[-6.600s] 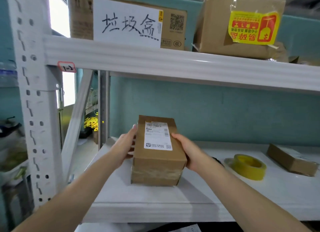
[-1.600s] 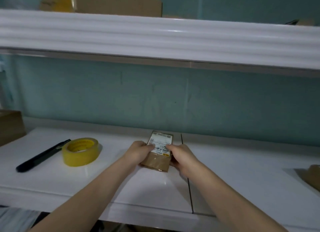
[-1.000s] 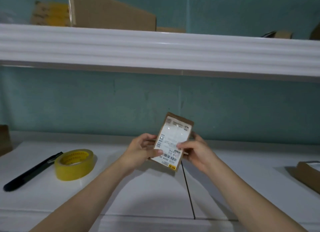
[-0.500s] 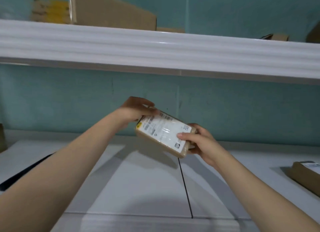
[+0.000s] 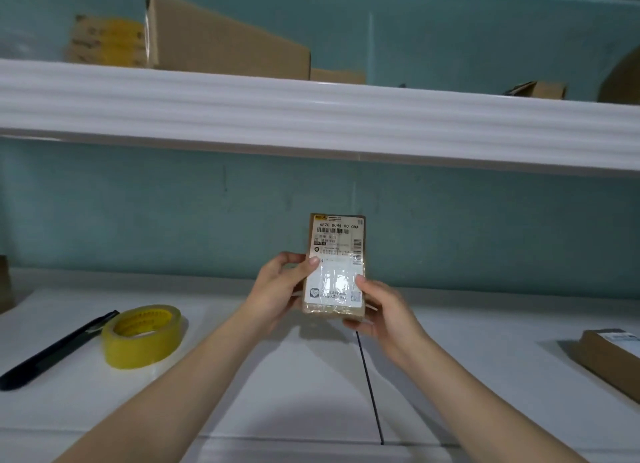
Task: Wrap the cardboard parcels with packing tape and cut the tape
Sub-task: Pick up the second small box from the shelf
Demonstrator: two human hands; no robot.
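1. Parcel (image 5: 334, 251): small cardboard box, held upright above shelf (image 5: 277, 393), centre, label to camera. Turned since 0.5 s ago, when it was held slanted.
2. Grip: left hand (image 5: 277, 289) & right hand (image 5: 384, 310) closed round lower edges.
3. Look: white barcode label, glossy film over lower half.
4. Status: tape roll (image 5: 142, 336) untouched at left; wrapping judged not begun.
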